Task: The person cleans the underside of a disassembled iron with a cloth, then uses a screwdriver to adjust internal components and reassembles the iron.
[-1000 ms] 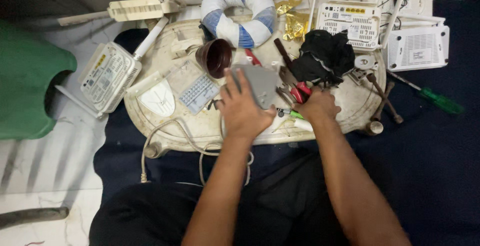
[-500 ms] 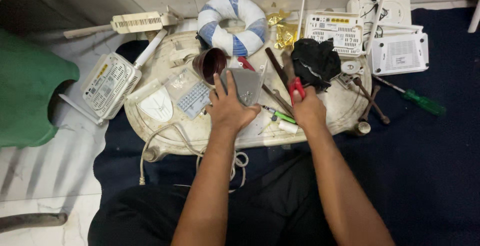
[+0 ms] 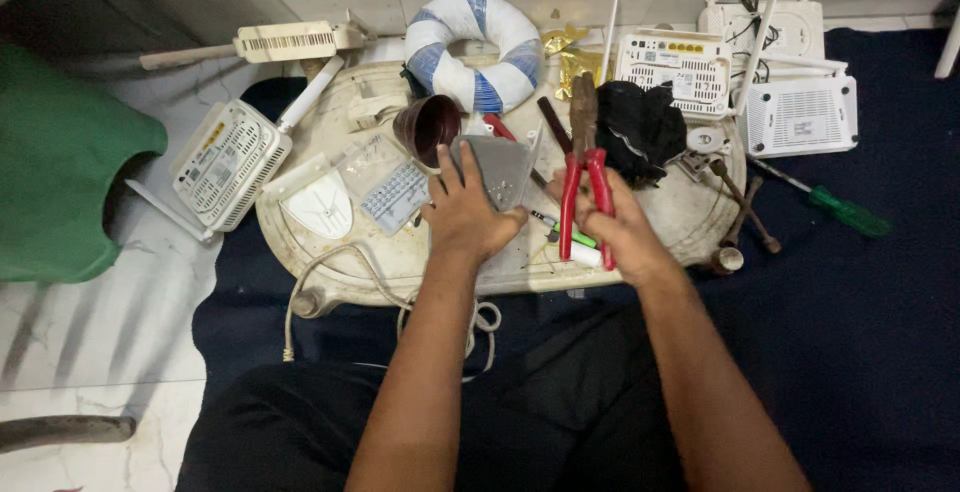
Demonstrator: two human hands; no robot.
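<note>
Two bare forearms reach forward from the bottom of the view, with no sleeves, watch, bracelets or gloves on them. The left hand (image 3: 462, 214) and the right hand (image 3: 612, 224) are uncovered, and no rings can be made out on the fingers. Below the arms, the person's lap is covered in plain black cloth, loosely creased, with no pattern or print showing

Bare tray (image 3: 690, 217) strip between pliers (image 3: 583, 167), black cloth (image 3: 640, 130) and rusty tools (image 3: 742, 207).
</note>
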